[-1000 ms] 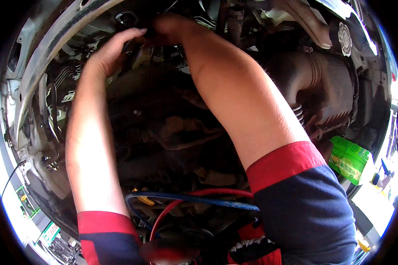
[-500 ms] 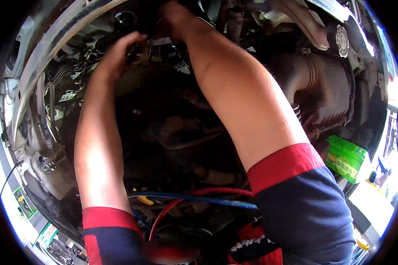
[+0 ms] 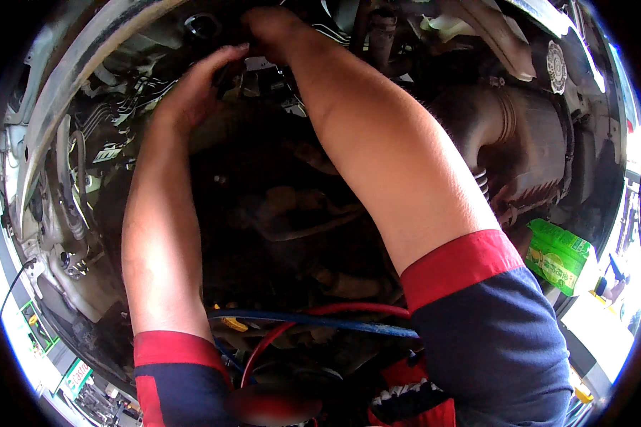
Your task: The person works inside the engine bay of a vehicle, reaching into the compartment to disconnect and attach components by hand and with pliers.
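Observation:
Both my arms reach deep into a vehicle's engine bay. My left hand [image 3: 198, 84] is at the upper left of the engine, one finger stretched toward the right and its other fingers in shadow. No held thing shows in it. Farther back, my right hand [image 3: 269, 30] is bent down into the dark, its fingertips hidden. Just below it sits a small part with a pale grey top [image 3: 258, 65]. I cannot make out what the right hand touches.
A blue hose [image 3: 313, 319] and a red hose [image 3: 271, 334] cross the near side. The air filter housing [image 3: 530, 135] stands on the right, with a green packet [image 3: 559, 256] nearer me. A curved body edge [image 3: 57, 107] bounds the left.
My left hand has moved slightly right and up, toward the right hand. The right hand has shifted a little left. The hoses and packet lie as before.

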`<state>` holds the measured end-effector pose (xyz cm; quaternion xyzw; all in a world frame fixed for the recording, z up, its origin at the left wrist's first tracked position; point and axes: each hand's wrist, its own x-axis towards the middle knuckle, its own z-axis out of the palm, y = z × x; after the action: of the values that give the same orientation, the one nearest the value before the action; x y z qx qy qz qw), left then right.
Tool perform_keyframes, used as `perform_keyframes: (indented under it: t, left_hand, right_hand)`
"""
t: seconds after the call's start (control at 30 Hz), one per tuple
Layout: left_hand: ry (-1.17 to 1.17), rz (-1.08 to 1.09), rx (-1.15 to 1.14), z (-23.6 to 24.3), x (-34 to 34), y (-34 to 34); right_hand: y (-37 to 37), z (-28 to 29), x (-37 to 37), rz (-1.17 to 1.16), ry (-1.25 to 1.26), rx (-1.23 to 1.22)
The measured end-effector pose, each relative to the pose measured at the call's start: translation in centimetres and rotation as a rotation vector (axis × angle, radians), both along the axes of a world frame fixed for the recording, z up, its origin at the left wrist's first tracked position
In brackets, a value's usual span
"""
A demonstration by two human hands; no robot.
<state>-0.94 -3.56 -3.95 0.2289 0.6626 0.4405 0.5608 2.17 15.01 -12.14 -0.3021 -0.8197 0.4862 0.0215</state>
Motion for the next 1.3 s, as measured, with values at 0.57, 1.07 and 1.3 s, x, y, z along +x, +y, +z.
perform_keyframes:
  t: [0.57,1.07,1.3]
  left_hand:
    - [0.191,-0.048,-0.086,0.0,-1.1,0.0]
    - [0.507,-0.31,0.089,7.1,4.1,4.8]
    - [0.548,-0.177,-0.211,3.5,-0.1,2.1]
  right_hand:
    - [4.6,-9.9,-4.8,0.034,0.062,0.727]
    - [2.4,-2.7,2.5,0.075,-0.016,0.421]
    - [2.0,-2.9,-0.1,0.09,-0.04,0.514]
